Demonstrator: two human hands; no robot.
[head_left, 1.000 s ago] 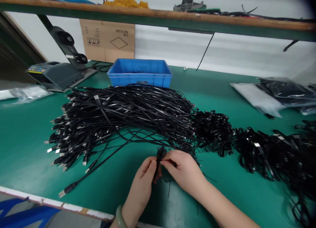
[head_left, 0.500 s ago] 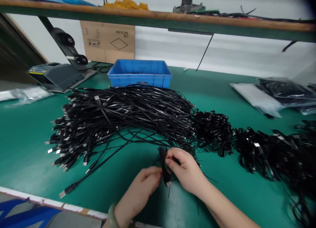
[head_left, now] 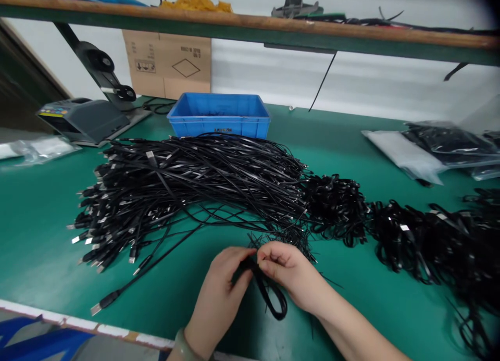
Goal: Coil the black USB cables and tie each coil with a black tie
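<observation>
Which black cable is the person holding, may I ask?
The flat black cable looped between left hand and right hand; the others lie heaped on the green bench.

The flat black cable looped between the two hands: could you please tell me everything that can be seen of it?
The flat black cable is a narrow, glossy strip that looks like smooth plastic. It is bent into a slim, slightly twisted loop, held at the top by the left hand and right hand. The loop hangs down in front of the hands, above the green bench mat. Whether it touches the mat cannot be told. Any ends or connectors are out of sight.
</observation>
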